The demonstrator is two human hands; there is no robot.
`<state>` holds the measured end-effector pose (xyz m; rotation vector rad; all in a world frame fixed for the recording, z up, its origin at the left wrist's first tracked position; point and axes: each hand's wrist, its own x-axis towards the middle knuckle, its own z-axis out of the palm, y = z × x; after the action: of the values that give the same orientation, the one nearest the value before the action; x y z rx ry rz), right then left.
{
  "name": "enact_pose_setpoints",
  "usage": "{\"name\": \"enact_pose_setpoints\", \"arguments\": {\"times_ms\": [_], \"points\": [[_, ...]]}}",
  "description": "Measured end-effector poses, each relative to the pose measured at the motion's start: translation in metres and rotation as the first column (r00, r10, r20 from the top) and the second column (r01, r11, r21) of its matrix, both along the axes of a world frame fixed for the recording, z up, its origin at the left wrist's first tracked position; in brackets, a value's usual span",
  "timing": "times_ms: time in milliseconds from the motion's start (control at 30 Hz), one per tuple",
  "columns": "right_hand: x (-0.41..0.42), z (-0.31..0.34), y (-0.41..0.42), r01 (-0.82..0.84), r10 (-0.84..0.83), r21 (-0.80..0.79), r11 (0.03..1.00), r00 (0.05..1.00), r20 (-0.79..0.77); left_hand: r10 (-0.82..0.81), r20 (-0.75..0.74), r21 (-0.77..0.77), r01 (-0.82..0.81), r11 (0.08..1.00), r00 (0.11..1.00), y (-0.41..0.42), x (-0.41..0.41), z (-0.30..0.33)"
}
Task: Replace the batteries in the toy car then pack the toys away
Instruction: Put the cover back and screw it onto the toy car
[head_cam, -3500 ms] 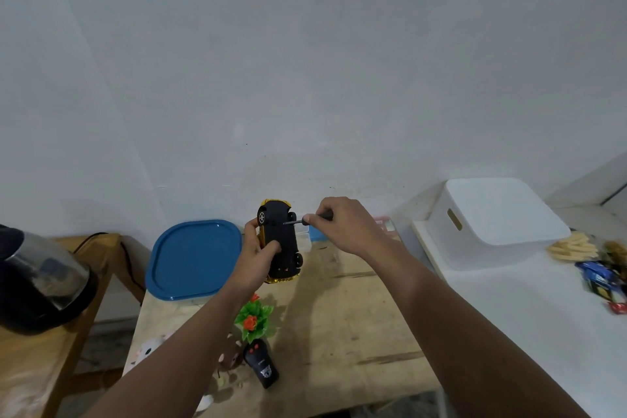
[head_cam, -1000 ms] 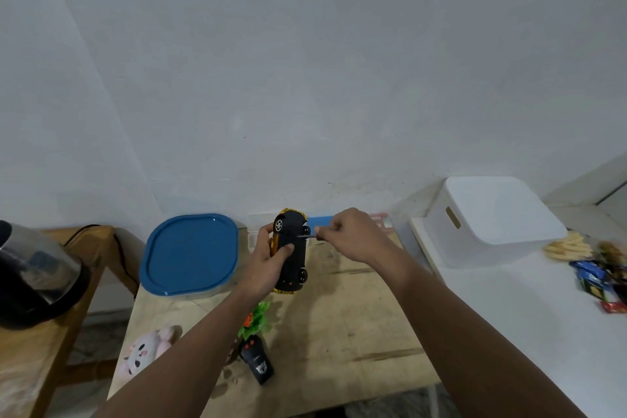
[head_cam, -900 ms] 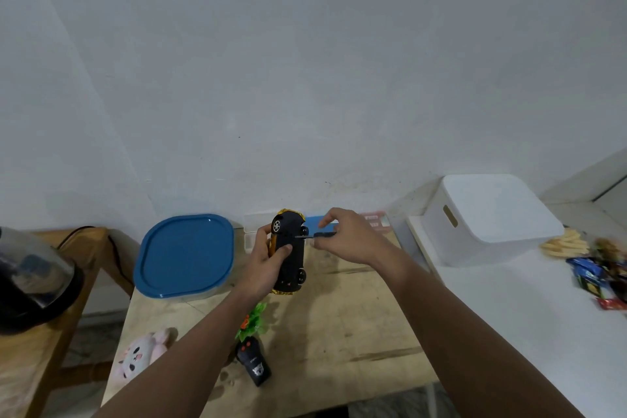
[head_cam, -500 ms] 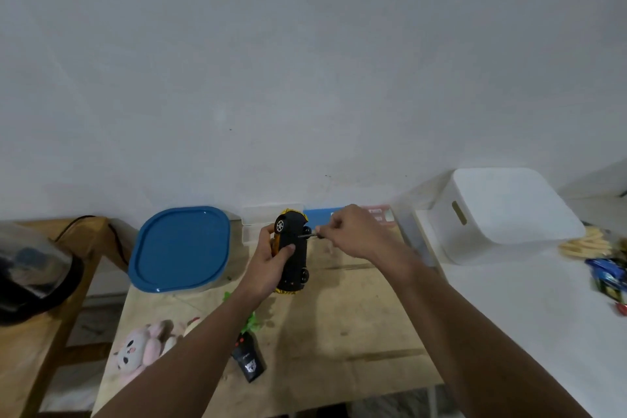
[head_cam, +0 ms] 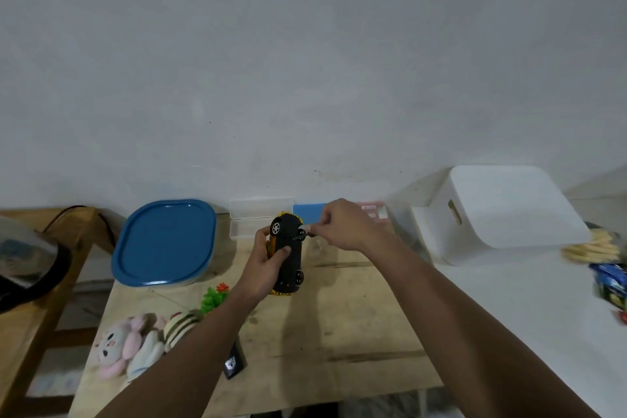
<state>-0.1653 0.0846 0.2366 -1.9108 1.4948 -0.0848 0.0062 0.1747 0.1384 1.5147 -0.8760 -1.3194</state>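
My left hand (head_cam: 263, 263) grips a black and yellow toy car (head_cam: 288, 258), held on end with its black underside facing me above the wooden table (head_cam: 339, 326). My right hand (head_cam: 342, 229) pinches a small screwdriver (head_cam: 303, 236) whose tip touches the car's underside near the upper right wheel. A black remote control (head_cam: 234, 361) lies on the table, partly hidden under my left forearm. A pink plush toy (head_cam: 117, 346) and a striped plush toy (head_cam: 179, 324) lie at the table's left front.
A container with a blue lid (head_cam: 166, 237) stands at the back left, clear small boxes (head_cam: 259, 210) and a blue box (head_cam: 307, 212) along the wall. A small green plant toy (head_cam: 214, 295) lies near my left wrist. A white bin (head_cam: 502, 214) sits on the white surface to the right, a kettle (head_cam: 23, 261) at far left.
The view has tilted down a little, so the plush toys show more fully. Both hands hold the same pose on the car and the screwdriver.
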Motion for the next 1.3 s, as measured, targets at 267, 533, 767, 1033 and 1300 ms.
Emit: {"name": "enact_pose_setpoints", "arguments": {"times_ms": [267,533,767,1033,1300], "points": [[-0.002,-0.005,-0.007,-0.056,0.056,0.010,0.998,0.998,-0.034,0.050,0.007,0.034,-0.050,0.998,0.999,-0.006,-0.007,-0.010],[0.000,-0.018,-0.011,-0.111,0.114,0.046,0.993,0.991,-0.070,0.066,0.051,0.047,-0.069,0.997,0.997,-0.012,-0.005,-0.007],[-0.015,-0.047,-0.007,-0.119,0.121,0.037,0.992,0.991,-0.064,0.155,0.018,0.147,-0.156,0.977,0.988,-0.013,-0.011,-0.028],[-0.060,-0.082,-0.014,0.070,-0.071,0.058,0.996,0.997,0.008,-0.031,0.388,0.184,-0.044,0.982,0.921,-0.006,-0.036,-0.073],[-0.088,-0.127,-0.007,0.176,-0.180,0.096,0.980,0.983,0.039,-0.315,0.813,0.361,0.002,0.933,0.490,-0.005,-0.073,-0.115]]}}
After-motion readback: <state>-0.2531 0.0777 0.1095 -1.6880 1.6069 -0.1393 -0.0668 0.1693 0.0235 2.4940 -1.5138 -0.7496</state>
